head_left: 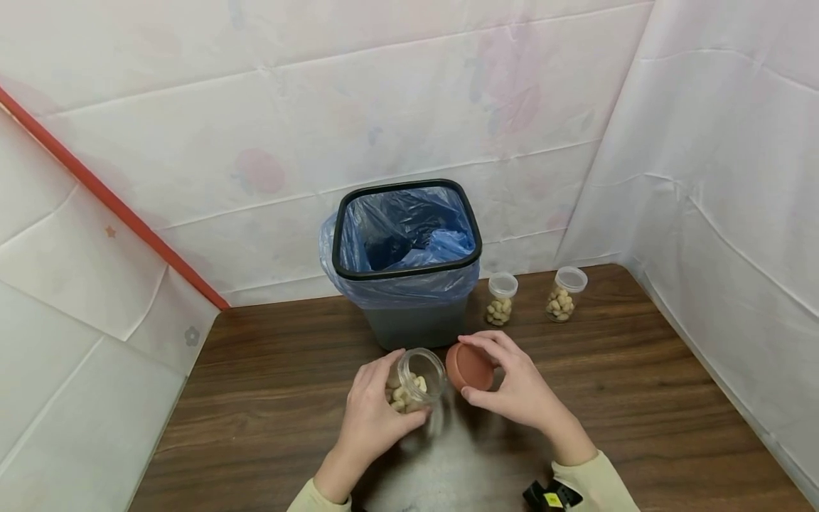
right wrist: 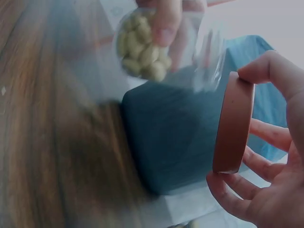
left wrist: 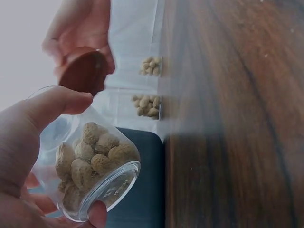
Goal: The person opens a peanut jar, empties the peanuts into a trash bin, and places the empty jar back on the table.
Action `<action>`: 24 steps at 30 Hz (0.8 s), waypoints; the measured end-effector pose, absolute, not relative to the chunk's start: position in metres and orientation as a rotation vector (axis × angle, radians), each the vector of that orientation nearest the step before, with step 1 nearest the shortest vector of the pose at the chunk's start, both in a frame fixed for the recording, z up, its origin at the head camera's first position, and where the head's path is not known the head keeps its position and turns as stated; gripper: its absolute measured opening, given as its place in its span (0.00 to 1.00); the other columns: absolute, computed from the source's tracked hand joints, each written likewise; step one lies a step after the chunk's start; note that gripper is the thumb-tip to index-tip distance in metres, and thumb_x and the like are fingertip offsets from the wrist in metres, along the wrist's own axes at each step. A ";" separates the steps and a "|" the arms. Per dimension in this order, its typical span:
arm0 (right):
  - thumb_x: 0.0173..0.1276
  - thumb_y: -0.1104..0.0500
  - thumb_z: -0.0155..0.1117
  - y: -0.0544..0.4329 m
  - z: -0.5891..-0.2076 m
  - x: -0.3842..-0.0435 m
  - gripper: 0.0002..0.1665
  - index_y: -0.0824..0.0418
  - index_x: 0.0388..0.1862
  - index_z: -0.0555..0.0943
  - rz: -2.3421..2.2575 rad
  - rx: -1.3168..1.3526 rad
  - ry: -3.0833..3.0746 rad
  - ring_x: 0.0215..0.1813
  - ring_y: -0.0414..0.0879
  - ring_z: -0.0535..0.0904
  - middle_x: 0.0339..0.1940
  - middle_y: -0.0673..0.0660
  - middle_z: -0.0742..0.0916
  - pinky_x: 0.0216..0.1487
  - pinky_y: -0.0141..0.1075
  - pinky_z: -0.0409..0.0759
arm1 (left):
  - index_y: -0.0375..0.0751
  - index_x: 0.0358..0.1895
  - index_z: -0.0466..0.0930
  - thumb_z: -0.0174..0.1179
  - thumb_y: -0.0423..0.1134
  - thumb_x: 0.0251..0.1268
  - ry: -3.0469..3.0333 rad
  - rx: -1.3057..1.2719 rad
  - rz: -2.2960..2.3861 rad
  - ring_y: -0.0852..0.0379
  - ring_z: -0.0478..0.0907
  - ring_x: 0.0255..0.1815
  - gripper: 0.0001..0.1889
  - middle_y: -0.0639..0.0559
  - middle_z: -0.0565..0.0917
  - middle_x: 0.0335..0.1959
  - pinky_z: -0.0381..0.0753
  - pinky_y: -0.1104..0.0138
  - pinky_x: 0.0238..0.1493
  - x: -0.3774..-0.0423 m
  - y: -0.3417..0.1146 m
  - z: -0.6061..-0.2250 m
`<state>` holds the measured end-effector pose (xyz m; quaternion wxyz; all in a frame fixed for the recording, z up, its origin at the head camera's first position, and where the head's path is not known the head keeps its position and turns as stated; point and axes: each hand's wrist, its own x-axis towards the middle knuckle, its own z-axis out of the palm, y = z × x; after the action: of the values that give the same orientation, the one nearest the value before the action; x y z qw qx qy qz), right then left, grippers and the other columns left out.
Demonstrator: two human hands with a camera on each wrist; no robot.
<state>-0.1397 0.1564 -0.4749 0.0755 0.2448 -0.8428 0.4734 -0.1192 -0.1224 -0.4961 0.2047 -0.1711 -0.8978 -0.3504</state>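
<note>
My left hand point(head_left: 374, 412) grips a clear jar point(left wrist: 95, 156) round its side, with thumb and fingers wrapped about it. The jar is uncapped and tilted, its mouth towards the right hand. Unshelled peanuts point(left wrist: 88, 164) lie inside it. My right hand point(head_left: 518, 377) holds a round reddish-brown lid point(right wrist: 233, 123) by its rim, between thumb and fingers. The lid is apart from the jar, just right of its mouth. In the left wrist view part of the lid's rim is covered by fingers.
A grey trash bin point(head_left: 416, 323) with a black rim and blue liner bag point(head_left: 409, 291) stands behind the hands. Two small lidded jars point(head_left: 501, 299) of peanuts stand right of it, near the back edge of the wooden table point(head_left: 256, 398). Draped white cloth point(head_left: 716, 213) encloses the back and sides.
</note>
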 end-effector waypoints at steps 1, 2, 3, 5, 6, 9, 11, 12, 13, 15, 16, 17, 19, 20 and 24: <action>0.60 0.57 0.86 0.157 -0.478 -0.141 0.44 0.45 0.76 0.81 1.401 0.713 -2.541 0.59 0.46 0.84 0.68 0.50 0.81 0.53 0.43 0.88 | 0.44 0.71 0.80 0.93 0.48 0.32 -2.508 -0.461 -0.988 0.44 0.82 0.62 0.53 0.49 0.86 0.61 0.85 0.42 0.56 -0.120 -0.124 -0.495; 0.59 0.56 0.86 0.157 -0.482 -0.143 0.44 0.45 0.75 0.81 1.373 0.695 -2.555 0.59 0.47 0.84 0.68 0.51 0.81 0.53 0.44 0.88 | 0.45 0.71 0.80 0.93 0.48 0.33 -2.512 -0.445 -0.993 0.44 0.82 0.62 0.53 0.49 0.86 0.61 0.85 0.42 0.56 -0.121 -0.125 -0.495; 0.59 0.56 0.86 0.156 -0.486 -0.144 0.43 0.46 0.75 0.82 1.343 0.680 -2.570 0.59 0.48 0.83 0.67 0.51 0.81 0.53 0.45 0.88 | 0.45 0.71 0.80 0.93 0.48 0.33 -2.515 -0.429 -0.997 0.44 0.82 0.61 0.52 0.49 0.86 0.61 0.85 0.42 0.56 -0.121 -0.127 -0.494; 0.58 0.54 0.87 0.155 -0.492 -0.147 0.43 0.47 0.74 0.82 1.295 0.653 -2.601 0.60 0.52 0.82 0.66 0.53 0.82 0.53 0.48 0.87 | 0.46 0.71 0.80 0.93 0.49 0.33 -2.520 -0.400 -0.996 0.44 0.82 0.60 0.52 0.48 0.87 0.60 0.85 0.43 0.55 -0.123 -0.130 -0.494; 0.57 0.53 0.87 0.155 -0.496 -0.148 0.43 0.47 0.74 0.83 1.270 0.638 -2.621 0.61 0.54 0.81 0.65 0.53 0.82 0.53 0.49 0.86 | 0.46 0.71 0.80 0.93 0.49 0.33 -2.520 -0.386 -0.994 0.44 0.82 0.60 0.52 0.48 0.87 0.60 0.85 0.43 0.55 -0.124 -0.132 -0.493; 0.56 0.52 0.87 0.152 -0.503 -0.151 0.46 0.52 0.75 0.81 1.228 0.600 -2.673 0.64 0.59 0.78 0.65 0.56 0.82 0.54 0.55 0.84 | 0.47 0.70 0.80 0.93 0.48 0.32 -2.515 -0.347 -0.993 0.44 0.82 0.58 0.52 0.47 0.87 0.58 0.85 0.43 0.54 -0.127 -0.137 -0.492; 0.55 0.52 0.88 0.151 -0.508 -0.153 0.51 0.55 0.78 0.78 1.217 0.570 -2.715 0.65 0.60 0.78 0.66 0.56 0.83 0.56 0.57 0.83 | 0.47 0.70 0.80 0.93 0.48 0.32 -2.508 -0.323 -1.000 0.44 0.82 0.58 0.52 0.47 0.88 0.57 0.85 0.43 0.53 -0.128 -0.141 -0.490; 0.54 0.53 0.88 0.150 -0.510 -0.154 0.53 0.56 0.79 0.77 1.212 0.554 -2.738 0.66 0.59 0.77 0.66 0.57 0.83 0.58 0.57 0.82 | 0.48 0.70 0.80 0.93 0.47 0.33 -2.505 -0.315 -1.005 0.44 0.82 0.58 0.51 0.47 0.88 0.56 0.85 0.43 0.53 -0.128 -0.142 -0.490; 0.53 0.53 0.89 0.150 -0.512 -0.155 0.55 0.58 0.80 0.75 1.211 0.539 -2.761 0.66 0.59 0.77 0.67 0.57 0.83 0.59 0.58 0.81 | 0.48 0.70 0.80 0.93 0.47 0.33 -2.504 -0.305 -1.008 0.44 0.82 0.58 0.51 0.47 0.88 0.56 0.85 0.43 0.53 -0.129 -0.144 -0.489; 0.53 0.54 0.90 0.149 -0.516 -0.157 0.57 0.59 0.81 0.73 1.204 0.518 -2.802 0.67 0.59 0.77 0.67 0.57 0.84 0.61 0.58 0.81 | 0.49 0.71 0.80 0.92 0.48 0.33 -2.504 -0.291 -1.013 0.44 0.82 0.58 0.51 0.48 0.88 0.56 0.84 0.43 0.53 -0.129 -0.145 -0.488; 0.53 0.55 0.90 0.148 -0.518 -0.157 0.57 0.59 0.80 0.73 1.211 0.513 -2.818 0.67 0.59 0.77 0.68 0.57 0.84 0.62 0.58 0.80 | 0.49 0.71 0.80 0.92 0.48 0.34 -2.507 -0.287 -1.014 0.44 0.82 0.58 0.51 0.48 0.88 0.56 0.84 0.43 0.53 -0.129 -0.146 -0.488; 0.52 0.55 0.90 0.148 -0.519 -0.157 0.56 0.60 0.80 0.74 1.214 0.511 -2.831 0.67 0.59 0.77 0.68 0.58 0.84 0.62 0.58 0.80 | 0.50 0.71 0.80 0.92 0.48 0.34 -2.509 -0.283 -1.014 0.44 0.81 0.58 0.51 0.48 0.88 0.56 0.84 0.43 0.53 -0.130 -0.147 -0.487; 0.52 0.55 0.90 0.147 -0.521 -0.158 0.53 0.60 0.78 0.76 1.213 0.514 -2.851 0.67 0.60 0.78 0.69 0.58 0.84 0.62 0.58 0.80 | 0.50 0.70 0.80 0.92 0.48 0.34 -2.514 -0.279 -1.011 0.44 0.81 0.58 0.50 0.49 0.88 0.56 0.84 0.43 0.54 -0.130 -0.147 -0.487; 0.53 0.55 0.90 0.146 -0.522 -0.158 0.52 0.60 0.77 0.77 1.208 0.520 -2.858 0.66 0.60 0.78 0.69 0.58 0.84 0.61 0.58 0.80 | 0.50 0.70 0.80 0.92 0.48 0.34 -2.515 -0.278 -1.012 0.44 0.81 0.58 0.50 0.49 0.88 0.56 0.84 0.43 0.54 -0.130 -0.147 -0.487; 0.53 0.56 0.90 0.144 -0.524 -0.158 0.49 0.60 0.74 0.80 1.197 0.545 -2.867 0.66 0.60 0.78 0.68 0.58 0.84 0.61 0.58 0.80 | 0.50 0.70 0.81 0.92 0.48 0.33 -2.523 -0.276 -1.010 0.44 0.81 0.59 0.50 0.49 0.88 0.56 0.84 0.43 0.54 -0.130 -0.148 -0.487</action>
<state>-0.1578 0.1443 -0.5239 -0.0064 0.1726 -0.9089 0.3796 -0.1304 -0.1479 -0.4866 0.2034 -0.0988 -0.9043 -0.3620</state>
